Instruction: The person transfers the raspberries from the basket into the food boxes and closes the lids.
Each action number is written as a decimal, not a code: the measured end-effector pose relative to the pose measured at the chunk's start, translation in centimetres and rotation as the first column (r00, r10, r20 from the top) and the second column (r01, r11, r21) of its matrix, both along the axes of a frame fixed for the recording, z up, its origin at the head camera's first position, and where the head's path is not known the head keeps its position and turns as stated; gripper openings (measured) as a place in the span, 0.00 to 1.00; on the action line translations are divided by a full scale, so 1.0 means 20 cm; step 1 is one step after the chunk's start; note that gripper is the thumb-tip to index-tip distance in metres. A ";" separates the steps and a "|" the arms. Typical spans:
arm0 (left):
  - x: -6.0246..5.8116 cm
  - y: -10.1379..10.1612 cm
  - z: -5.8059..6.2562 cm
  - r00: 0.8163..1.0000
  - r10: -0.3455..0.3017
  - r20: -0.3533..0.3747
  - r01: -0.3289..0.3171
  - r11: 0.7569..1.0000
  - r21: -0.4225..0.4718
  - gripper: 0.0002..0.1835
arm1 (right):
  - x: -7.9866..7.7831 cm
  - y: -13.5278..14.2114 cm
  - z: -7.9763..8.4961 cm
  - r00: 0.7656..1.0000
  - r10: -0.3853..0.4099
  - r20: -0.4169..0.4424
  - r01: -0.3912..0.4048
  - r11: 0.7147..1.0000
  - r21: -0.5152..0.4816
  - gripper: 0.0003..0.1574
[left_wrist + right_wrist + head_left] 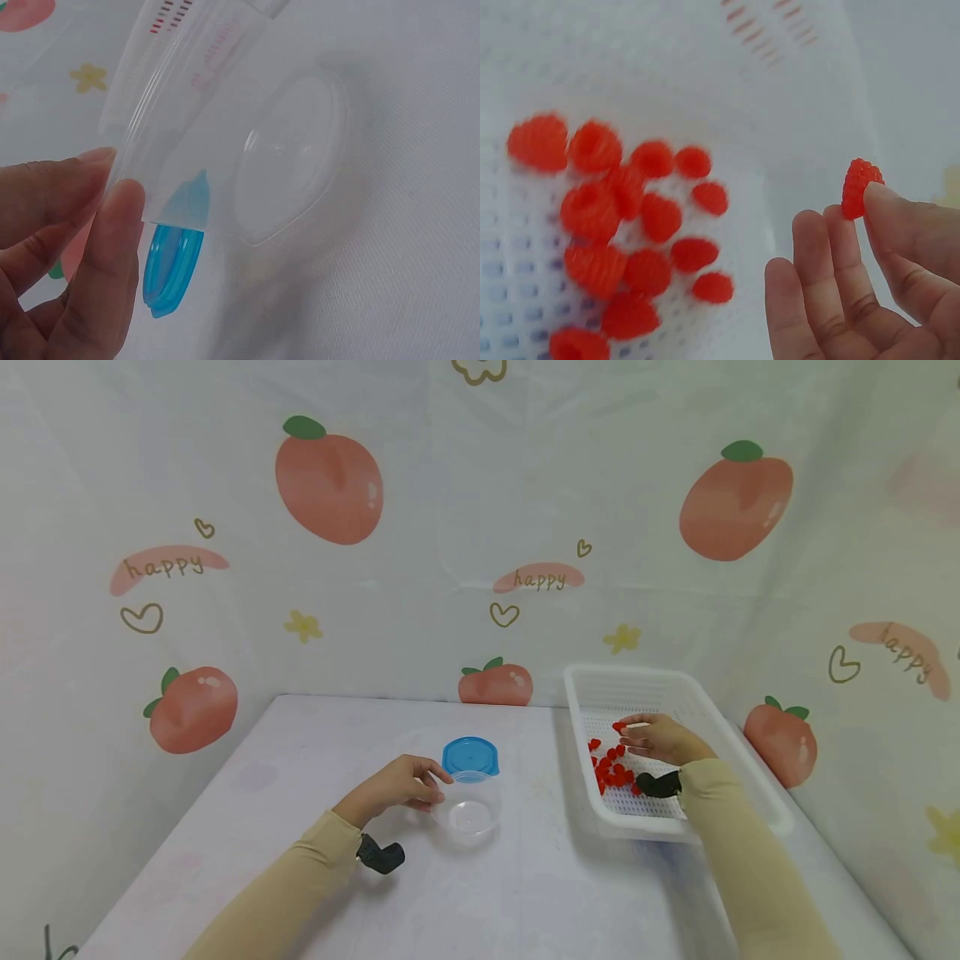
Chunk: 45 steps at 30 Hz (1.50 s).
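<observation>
At the table's middle, my left hand pinches the rim of a clear round plastic tub between thumb and fingers. The left wrist view shows the tub's transparent wall close up, its inside bare. Just behind it lies a blue lid. Over the white basket, on the right, my right hand pinches one red raspberry between thumb and index finger; its other fingers are extended. Several more raspberries lie in a loose cluster on the basket's perforated floor, below and beside this hand.
The basket's raised walls surround the raspberries. A white tabletop runs back to a fabric backdrop printed with fruit, hearts and words. Black wrist devices sit at both sleeves.
</observation>
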<state>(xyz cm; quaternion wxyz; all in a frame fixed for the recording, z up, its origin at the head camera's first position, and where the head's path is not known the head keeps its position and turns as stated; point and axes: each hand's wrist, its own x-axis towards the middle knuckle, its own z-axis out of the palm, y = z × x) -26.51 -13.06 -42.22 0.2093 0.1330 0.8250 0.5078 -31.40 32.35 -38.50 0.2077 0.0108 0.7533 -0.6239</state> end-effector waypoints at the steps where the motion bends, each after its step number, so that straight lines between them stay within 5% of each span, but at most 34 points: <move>1: 0.00 0.00 0.00 1.000 -0.001 -0.005 0.001 1.000 -0.001 0.17 | 0.00 -0.01 0.01 1.000 0.004 -0.009 -0.004 1.000 -0.008 0.22; 14: 0.00 0.01 0.01 1.000 0.012 -0.018 -0.013 0.999 -0.031 0.17 | 0.07 -0.14 0.17 0.991 0.051 -0.122 -0.074 0.978 -0.195 0.16; 26: 0.00 0.00 0.00 1.000 0.012 -0.007 -0.013 1.000 -0.026 0.17 | 0.16 -0.36 0.27 0.969 0.122 -0.213 -0.166 0.965 -0.203 0.12; 45: 0.00 0.01 0.01 1.000 0.012 0.003 -0.012 1.000 -0.021 0.17 | 0.29 -0.68 0.14 0.955 0.167 -0.246 -0.237 0.928 -0.289 0.09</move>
